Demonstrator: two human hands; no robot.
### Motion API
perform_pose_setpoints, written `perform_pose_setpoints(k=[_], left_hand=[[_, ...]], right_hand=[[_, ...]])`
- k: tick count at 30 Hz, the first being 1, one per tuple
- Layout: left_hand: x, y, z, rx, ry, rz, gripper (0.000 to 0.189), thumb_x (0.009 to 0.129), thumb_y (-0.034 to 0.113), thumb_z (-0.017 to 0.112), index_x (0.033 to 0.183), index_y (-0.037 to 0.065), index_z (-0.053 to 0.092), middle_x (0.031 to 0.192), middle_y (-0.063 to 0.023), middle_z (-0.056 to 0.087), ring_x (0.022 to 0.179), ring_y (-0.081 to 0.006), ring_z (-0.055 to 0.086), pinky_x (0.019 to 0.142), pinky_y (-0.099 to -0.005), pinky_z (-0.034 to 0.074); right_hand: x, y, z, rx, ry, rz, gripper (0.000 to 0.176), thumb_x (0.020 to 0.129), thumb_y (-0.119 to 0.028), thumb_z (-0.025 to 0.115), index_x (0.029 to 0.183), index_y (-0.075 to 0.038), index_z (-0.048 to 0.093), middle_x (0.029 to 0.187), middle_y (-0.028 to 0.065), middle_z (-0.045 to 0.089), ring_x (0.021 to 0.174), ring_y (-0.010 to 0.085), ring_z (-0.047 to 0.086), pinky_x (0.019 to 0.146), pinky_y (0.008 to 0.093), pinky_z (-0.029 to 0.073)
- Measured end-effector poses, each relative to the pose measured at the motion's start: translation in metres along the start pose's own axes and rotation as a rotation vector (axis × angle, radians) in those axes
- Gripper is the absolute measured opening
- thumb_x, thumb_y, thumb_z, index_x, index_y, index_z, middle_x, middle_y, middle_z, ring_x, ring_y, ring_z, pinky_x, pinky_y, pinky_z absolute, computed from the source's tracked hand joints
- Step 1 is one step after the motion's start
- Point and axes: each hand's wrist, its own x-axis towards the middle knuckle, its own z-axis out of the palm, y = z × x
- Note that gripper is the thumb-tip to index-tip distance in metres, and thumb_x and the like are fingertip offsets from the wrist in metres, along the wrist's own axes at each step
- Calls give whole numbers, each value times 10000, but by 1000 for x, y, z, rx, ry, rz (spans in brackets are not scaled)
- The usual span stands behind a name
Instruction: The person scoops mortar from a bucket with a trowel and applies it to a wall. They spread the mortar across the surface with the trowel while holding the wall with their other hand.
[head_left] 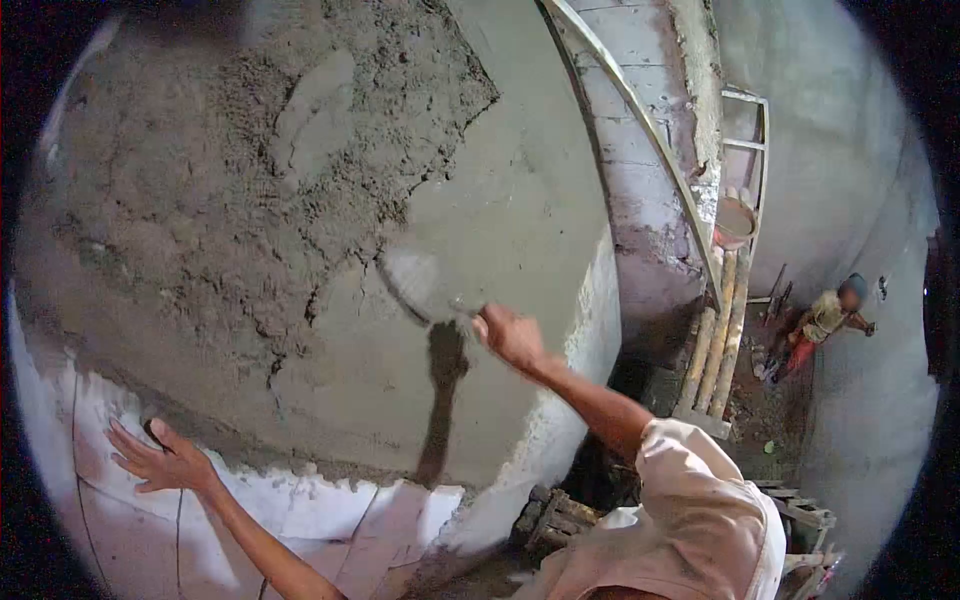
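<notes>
My right hand (512, 336) is closed around the handle of a trowel (412, 276), whose blade lies against wet grey plaster (520, 220) on the wall. Around and right of the blade the plaster looks smooth; to its upper left it is rough and cracked (240, 150). Low on the left, my left hand (160, 458) is open with fingers spread against the wall, at the border between the plaster and a pale, bare surface (300, 505). The shadow of my right arm falls on the plaster below the trowel.
A long straight strip (640, 110) runs along the wall's right edge. Beyond it, a round pan (735, 222) rests by bamboo poles (722, 335) and a ladder-like frame (745, 145). Another person (825, 315) stands far below right. Stacked wood pieces (560, 520) are beneath my right arm.
</notes>
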Motion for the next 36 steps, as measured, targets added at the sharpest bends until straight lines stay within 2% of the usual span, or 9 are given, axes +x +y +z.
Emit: perform_pose_setpoints(k=[9, 14, 19, 21, 24, 25, 26, 29, 36], left_hand=[[19, 6, -5, -43, 7, 263, 715, 980, 626, 232, 1464, 122, 378, 1491, -92, 405, 1383, -311, 343, 1080, -587, 258], [12, -8, 4, 67, -1, 251, 675, 1005, 571, 214, 1452, 95, 385, 1489, -123, 397, 1373, -332, 347, 1058, -559, 297], [13, -23, 10, 23, 13, 214, 668, 1004, 571, 217, 1443, 104, 407, 1465, -131, 428, 1361, -341, 362, 1051, -534, 296], [10, -26, 14, 80, 34, 90, 705, 987, 612, 199, 1424, 115, 443, 1426, -123, 481, 1325, -360, 411, 1027, -572, 292], [5, -18, 10, 126, 111, 205, 715, 975, 638, 191, 1430, 147, 443, 1434, -83, 484, 1338, -339, 407, 996, -621, 286], [0, -27, 18, 31, 102, 157, 704, 961, 666, 208, 1442, 203, 429, 1482, -34, 430, 1375, -335, 353, 1021, -678, 208], [-1, -19, 13, 12, 105, 141, 704, 961, 666, 208, 1442, 203, 429, 1482, -34, 430, 1375, -335, 353, 1021, -678, 208], [0, 0, -3, -157, 86, 72, 650, 947, 643, 368, 1471, 259, 373, 1518, 23, 378, 1404, -351, 295, 998, -773, 104], [9, 9, -20, -466, 212, 176, 607, 939, 581, 481, 1420, 213, 458, 1471, -1, 445, 1359, -360, 330, 1049, -713, 134]], right_hand=[[154, 134, -15, 30, 311, 383, 359, 1005, -370, 427, 1015, -30, 542, 753, 279, 597, 715, 494, 586, 648, 538, 469], [167, 213, -11, 261, 147, 443, 374, 962, -435, 489, 967, -62, 515, 614, 138, 535, 524, 278, 559, 487, 425, 474], [132, 161, 9, 1231, -4, 694, 430, 974, -472, 446, 951, -46, 500, 655, 77, 525, 508, 206, 548, 443, 370, 475], [110, 87, 6, 1148, 44, 852, 428, 979, -470, 429, 947, -49, 498, 659, 72, 524, 504, 191, 537, 447, 374, 478], [57, 43, 70, 661, 167, 387, 436, 990, -473, 399, 932, -50, 489, 653, 55, 502, 506, 170, 532, 435, 347, 469], [39, 9, 63, 589, -15, 311, 455, 1004, -357, 425, 1229, 29, 505, 917, 218, 629, 803, 367, 626, 786, 472, 498], [24, -59, 39, 871, 102, 502, 442, 1012, -476, 385, 905, -55, 470, 649, 31, 491, 487, 146, 491, 426, 323, 436], [-44, -130, 46, 952, -24, 522, 378, 1022, -434, 393, 851, -100, 440, 630, 11, 446, 488, 111, 453, 435, 304, 395], [-228, -99, 10, 388, -206, 324, 387, 993, -385, 459, 1022, -13, 566, 774, 210, 609, 735, 394, 602, 678, 463, 455]])
